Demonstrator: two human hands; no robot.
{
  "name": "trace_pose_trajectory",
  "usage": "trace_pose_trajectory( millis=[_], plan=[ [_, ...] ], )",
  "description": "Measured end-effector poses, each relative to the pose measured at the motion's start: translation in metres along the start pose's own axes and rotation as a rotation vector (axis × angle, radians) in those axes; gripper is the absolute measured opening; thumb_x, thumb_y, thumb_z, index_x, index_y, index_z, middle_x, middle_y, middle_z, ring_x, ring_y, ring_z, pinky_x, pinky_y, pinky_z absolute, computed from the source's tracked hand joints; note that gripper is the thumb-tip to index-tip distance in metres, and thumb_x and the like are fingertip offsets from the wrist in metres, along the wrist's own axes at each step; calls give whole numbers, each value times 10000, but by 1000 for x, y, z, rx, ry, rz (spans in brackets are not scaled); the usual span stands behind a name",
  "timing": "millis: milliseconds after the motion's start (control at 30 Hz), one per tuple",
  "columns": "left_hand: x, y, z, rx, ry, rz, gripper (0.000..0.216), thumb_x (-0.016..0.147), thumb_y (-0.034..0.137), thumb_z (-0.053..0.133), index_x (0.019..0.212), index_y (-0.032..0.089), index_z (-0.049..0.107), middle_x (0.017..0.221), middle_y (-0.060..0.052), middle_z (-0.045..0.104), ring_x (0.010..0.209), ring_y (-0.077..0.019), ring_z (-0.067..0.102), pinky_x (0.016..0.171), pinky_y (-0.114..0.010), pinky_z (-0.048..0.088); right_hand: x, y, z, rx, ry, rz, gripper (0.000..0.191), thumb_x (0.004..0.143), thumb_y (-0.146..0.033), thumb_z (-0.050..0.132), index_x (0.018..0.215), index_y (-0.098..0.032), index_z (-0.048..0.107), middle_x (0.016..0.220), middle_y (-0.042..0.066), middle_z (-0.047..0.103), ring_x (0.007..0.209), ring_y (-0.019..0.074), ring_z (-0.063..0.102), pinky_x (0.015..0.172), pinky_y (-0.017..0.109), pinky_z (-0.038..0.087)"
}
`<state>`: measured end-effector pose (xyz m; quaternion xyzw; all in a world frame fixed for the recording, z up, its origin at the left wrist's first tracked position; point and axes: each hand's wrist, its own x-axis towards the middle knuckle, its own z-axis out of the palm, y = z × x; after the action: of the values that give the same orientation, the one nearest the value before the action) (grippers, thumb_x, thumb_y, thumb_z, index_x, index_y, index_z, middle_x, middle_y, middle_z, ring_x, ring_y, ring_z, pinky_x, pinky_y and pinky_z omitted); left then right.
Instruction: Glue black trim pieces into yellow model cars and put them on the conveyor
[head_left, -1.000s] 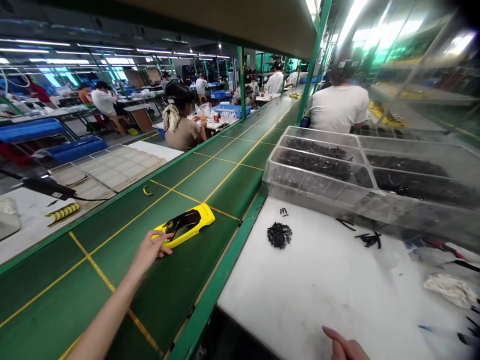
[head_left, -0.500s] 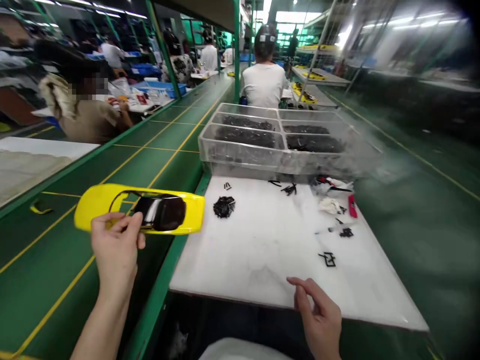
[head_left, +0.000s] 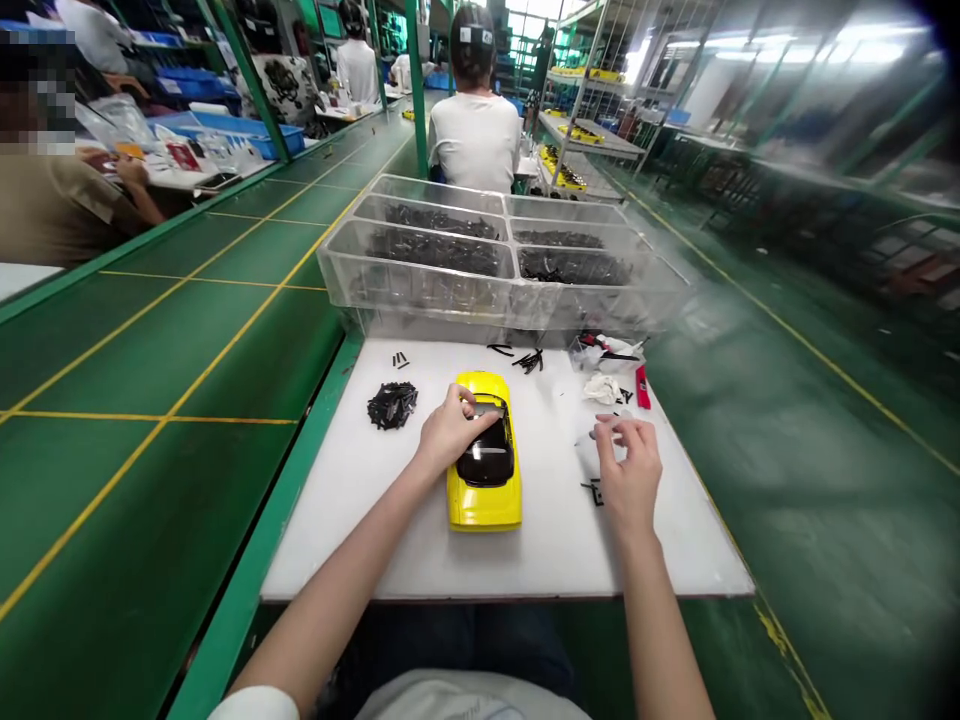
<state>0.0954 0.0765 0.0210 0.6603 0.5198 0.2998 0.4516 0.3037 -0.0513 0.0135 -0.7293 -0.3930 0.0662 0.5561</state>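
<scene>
A yellow toy car body [head_left: 487, 505] with a dark cabin and roof lies lengthwise on the white work board. My left hand [head_left: 452, 430] grips it at the windshield area, thumb over the cabin and fingers at the left side. Over the board's right part, my right hand [head_left: 632, 468] is closed, with thumb and fingertips drawn together at a small translucent item whose kind I cannot make out. Small black parts [head_left: 595, 490] lie just left of that hand, partly covered by it. A heap of short black pieces [head_left: 392, 405] sits left of the car body.
A clear divided bin [head_left: 420, 285] full of black parts stands at the board's back. Near it lie black strips [head_left: 529, 361], crumpled white tissue [head_left: 602, 389] and a red object [head_left: 643, 387]. The green conveyor [head_left: 225, 350] runs along the left. A person in white [head_left: 474, 140] sits ahead.
My left hand has brought the car body from over the conveyor onto the board, turning it lengthwise. My right hand has moved forward to the small items and its fingers have closed. The view has shifted.
</scene>
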Motion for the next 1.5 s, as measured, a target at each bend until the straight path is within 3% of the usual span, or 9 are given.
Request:
trace_pose_trajectory(
  millis=[67, 133, 233, 333, 433, 500, 667, 867, 1500],
  plan=[
    [0, 3, -5, 40, -27, 27, 347, 693, 396, 759, 869, 233, 507, 605, 80, 567, 575, -150, 549, 582, -246, 366, -2, -1, 5, 76, -43, -15, 315, 823, -497, 614, 813, -183, 636, 912, 61, 614, 892, 206, 558, 907, 399, 408],
    [-8, 4, -15, 68, 0, 68, 348, 742, 376, 724, 995, 237, 530, 796, 30, 651, 649, -155, 578, 633, -258, 395, -6, -7, 11, 193, -33, -3, 302, 862, -499, 573, 851, -197, 584, 837, 26, 586, 807, 177, 552, 870, 389, 423],
    [-33, -4, -32, 116, 126, 83, 369, 856, 367, 599, 1185, 249, 479, 1114, -48, 633, 671, -141, 565, 687, -278, 414, -13, -28, 17, 394, 37, 32, 282, 922, -518, 451, 877, -240, 468, 720, -50, 416, 617, 120, 447, 730, 333, 452],
    [-64, -18, -35, 142, 74, -22, 353, 908, 433, 516, 1200, 240, 467, 932, -10, 643, 548, -130, 501, 607, -270, 388, -23, -58, 19, 775, -60, 125, 411, 935, -597, 332, 759, -239, 430, 629, -66, 289, 509, 104, 322, 538, 263, 368],
    [-84, -28, -26, 95, -21, -81, 384, 916, 469, 506, 1224, 243, 466, 699, 59, 564, 545, -138, 486, 579, -250, 359, -35, -82, 24, 1134, -350, 149, 637, 899, -720, 238, 541, -198, 311, 489, -58, 215, 427, 93, 215, 441, 263, 258],
    [-88, -31, -20, 40, -3, -74, 397, 907, 469, 528, 1230, 247, 464, 616, 88, 486, 541, -133, 460, 582, -239, 349, -43, -90, 31, 1207, -489, 115, 685, 875, -754, 224, 491, -188, 241, 435, -56, 150, 397, 90, 157, 419, 277, 218],
    [-83, -35, -17, -9, -37, -62, 466, 883, 462, 576, 1275, 250, 440, 579, 103, 504, 500, -116, 424, 551, -222, 332, -53, -95, 52, 1231, -594, 104, 590, 853, -666, 322, 496, -205, 230, 416, -65, 119, 380, 94, 145, 419, 286, 199],
    [-83, -38, -16, -51, -40, -48, 364, 881, 459, 580, 1141, 253, 433, 551, 116, 436, 475, -111, 416, 521, -216, 302, -56, -91, 67, 1248, -609, 64, 509, 839, -566, 347, 514, -211, 183, 415, -67, 81, 374, 101, 98, 412, 297, 177],
    [-82, -38, -15, -42, -48, -46, 294, 874, 453, 592, 1058, 254, 478, 553, 104, 456, 458, -104, 438, 492, -206, 299, -57, -85, 72, 1168, -595, 73, 487, 839, -547, 324, 547, -218, 117, 422, -66, 45, 379, 105, 54, 404, 287, 163]
  ],
)
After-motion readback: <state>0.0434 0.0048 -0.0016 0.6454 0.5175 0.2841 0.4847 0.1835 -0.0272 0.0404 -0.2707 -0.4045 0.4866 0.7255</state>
